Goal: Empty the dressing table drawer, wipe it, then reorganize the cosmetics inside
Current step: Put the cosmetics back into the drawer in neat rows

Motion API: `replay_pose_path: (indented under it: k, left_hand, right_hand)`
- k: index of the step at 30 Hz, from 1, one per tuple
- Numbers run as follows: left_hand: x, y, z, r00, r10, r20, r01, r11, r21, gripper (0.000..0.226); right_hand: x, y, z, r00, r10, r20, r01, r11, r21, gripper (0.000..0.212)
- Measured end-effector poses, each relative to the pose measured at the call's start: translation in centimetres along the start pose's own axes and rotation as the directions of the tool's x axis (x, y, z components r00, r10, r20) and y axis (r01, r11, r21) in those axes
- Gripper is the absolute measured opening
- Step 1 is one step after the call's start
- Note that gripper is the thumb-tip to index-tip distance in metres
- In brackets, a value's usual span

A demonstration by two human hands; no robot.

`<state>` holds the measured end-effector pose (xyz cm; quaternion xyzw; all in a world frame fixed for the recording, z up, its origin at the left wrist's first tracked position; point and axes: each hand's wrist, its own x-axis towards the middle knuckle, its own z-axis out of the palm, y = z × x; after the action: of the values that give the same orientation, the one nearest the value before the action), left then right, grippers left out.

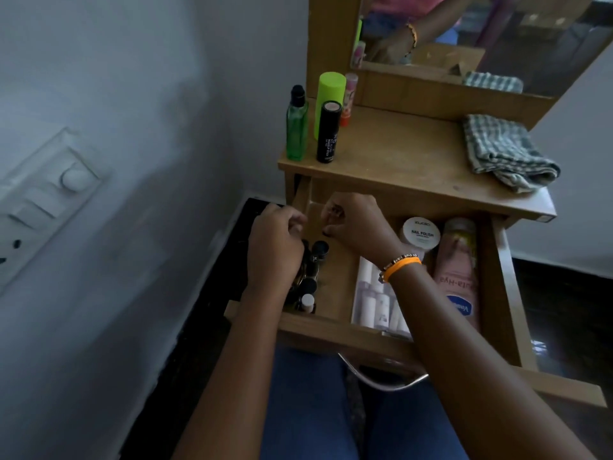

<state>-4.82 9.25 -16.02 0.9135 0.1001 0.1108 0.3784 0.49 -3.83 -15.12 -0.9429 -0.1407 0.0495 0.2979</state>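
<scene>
The wooden drawer [334, 287] of the dressing table is pulled out towards me. Several small dark bottles [311, 284] stand along its left side. My left hand [275, 242] is curled over them, and my right hand [353, 224] is curled beside it near the drawer's back left. Whether either hand holds anything is hidden. On the right of the drawer lie a white nail polish jar [420, 234], a pink lotion bottle [459, 277] and a pack of white tubes [373, 300].
On the tabletop [398, 161] stand a green bottle [296, 131], a lime cylinder [328, 101], a black stick [328, 134] and a small pink bottle [350, 91]. A checked cloth [504, 154] lies at its right. A mirror [464, 34] stands behind. The wall and its switchboard [43, 200] are close on the left.
</scene>
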Motion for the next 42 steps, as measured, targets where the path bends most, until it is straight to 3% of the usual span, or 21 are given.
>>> replay_pose_path:
  k: [6, 12, 15, 21, 24, 26, 29, 31, 34, 38, 42]
  left_hand:
    - [0.0, -0.1, 0.1, 1.000, 0.006, 0.030, -0.006, 1.000, -0.004, 0.018]
    - [0.1, -0.1, 0.3, 0.999, -0.020, 0.041, 0.021, 1.000, -0.017, 0.022]
    - [0.1, -0.2, 0.3, 0.998, -0.027, 0.051, 0.028, 0.999, -0.020, 0.020]
    - [0.2, -0.2, 0.3, 0.998, -0.017, 0.067, 0.018, 1.000, -0.003, 0.017]
    - [0.3, -0.4, 0.4, 0.998, -0.001, 0.066, 0.000, 1.000, 0.007, 0.013]
    - [0.3, -0.5, 0.4, 0.998, 0.005, 0.058, -0.004, 1.000, -0.002, 0.013]
    - [0.4, -0.4, 0.5, 0.998, -0.008, 0.060, 0.009, 1.000, -0.015, 0.013]
    - [0.4, -0.4, 0.5, 0.997, -0.016, 0.069, 0.017, 1.000, -0.016, 0.015]
    - [0.4, -0.4, 0.5, 0.997, -0.016, 0.070, 0.017, 1.000, -0.014, 0.019]
    - [0.3, -0.3, 0.4, 0.998, 0.006, 0.066, -0.004, 1.000, -0.021, 0.022]
    - [0.3, -0.5, 0.5, 0.999, 0.023, 0.037, -0.022, 1.000, -0.020, 0.026]
  right_hand:
    - [1.1, 0.4, 1.3, 0.988, -0.070, 0.140, 0.063, 0.996, 0.056, 0.024]
    - [1.2, 1.0, 1.5, 0.961, -0.049, 0.272, -0.010, 0.977, 0.212, 0.027]
    - [1.1, 1.0, 1.5, 0.960, -0.037, 0.279, -0.054, 0.948, 0.313, 0.025]
    - [1.1, 1.2, 1.4, 0.964, -0.024, 0.264, -0.065, 0.944, 0.323, 0.021]
    - [0.4, 0.5, 0.2, 0.983, -0.008, 0.183, -0.054, 0.943, 0.328, 0.016]
    - [-0.2, -0.5, -1.5, 0.998, -0.010, 0.065, -0.019, 0.902, 0.432, 0.007]
    - [0.4, -1.8, -3.8, 0.951, 0.037, -0.306, 0.125, 0.860, 0.495, 0.011]
    - [1.7, -2.7, -4.2, 0.891, 0.088, -0.445, 0.141, 0.878, 0.457, 0.018]
    - [3.7, -3.3, -3.5, 0.902, 0.134, -0.410, 0.037, 0.923, 0.383, 0.040]
    - [5.1, -2.9, -2.5, 0.892, 0.174, -0.417, -0.037, 0.948, 0.316, 0.041]
    - [2.7, -2.2, -2.2, 0.826, 0.127, -0.549, 0.089, 0.933, 0.349, 0.032]
